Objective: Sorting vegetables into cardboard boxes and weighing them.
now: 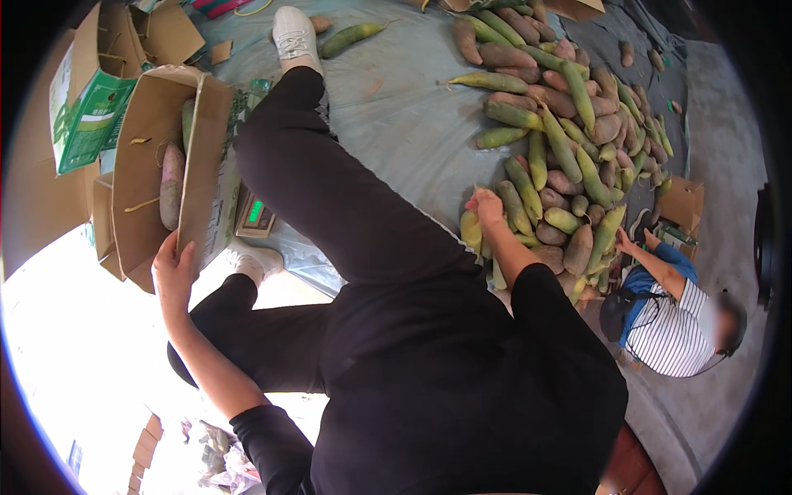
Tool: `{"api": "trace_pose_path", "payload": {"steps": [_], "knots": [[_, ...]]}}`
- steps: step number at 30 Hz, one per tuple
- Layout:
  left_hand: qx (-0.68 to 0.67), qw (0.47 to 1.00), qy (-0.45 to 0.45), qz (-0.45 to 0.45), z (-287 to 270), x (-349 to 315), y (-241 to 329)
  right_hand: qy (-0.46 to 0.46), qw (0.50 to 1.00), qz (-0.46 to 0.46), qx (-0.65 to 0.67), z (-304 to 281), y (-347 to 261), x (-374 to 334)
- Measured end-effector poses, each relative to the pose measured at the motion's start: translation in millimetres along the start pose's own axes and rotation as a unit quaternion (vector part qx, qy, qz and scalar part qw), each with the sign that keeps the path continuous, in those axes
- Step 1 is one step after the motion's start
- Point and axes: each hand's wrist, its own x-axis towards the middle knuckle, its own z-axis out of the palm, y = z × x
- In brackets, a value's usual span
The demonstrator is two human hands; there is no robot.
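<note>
My left hand (174,271) grips the near edge of an open cardboard box (142,186), its fingers over the rim. Inside the box lie a pink and brownish radish (171,188) and a green radish (188,121), partly hidden by the box wall. At the near left edge of a large radish pile (554,179), my right hand (488,206) is closed round the upper end of a green radish (470,232). My fingers cover part of that radish.
A digital scale (256,216) with a lit green display is beside the box. More cartons (92,99) stand at the far left. A loose green radish (351,39) lies near my shoe. At the right, another person (670,322) reaches toward the pile.
</note>
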Motion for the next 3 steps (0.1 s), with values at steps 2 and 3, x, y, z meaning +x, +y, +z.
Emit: {"api": "trace_pose_path", "payload": {"steps": [2, 3], "knots": [[0.023, 1.000, -0.003, -0.009, -5.4, -5.4, 5.0, 0.019, 0.997, -0.038, 0.063, 5.6, -26.0, 5.4], [0.042, 0.999, -0.013, -0.009, -5.7, -3.3, 10.7, 0.004, 0.997, -0.028, 0.075, 2.3, -37.7, 13.5]]}}
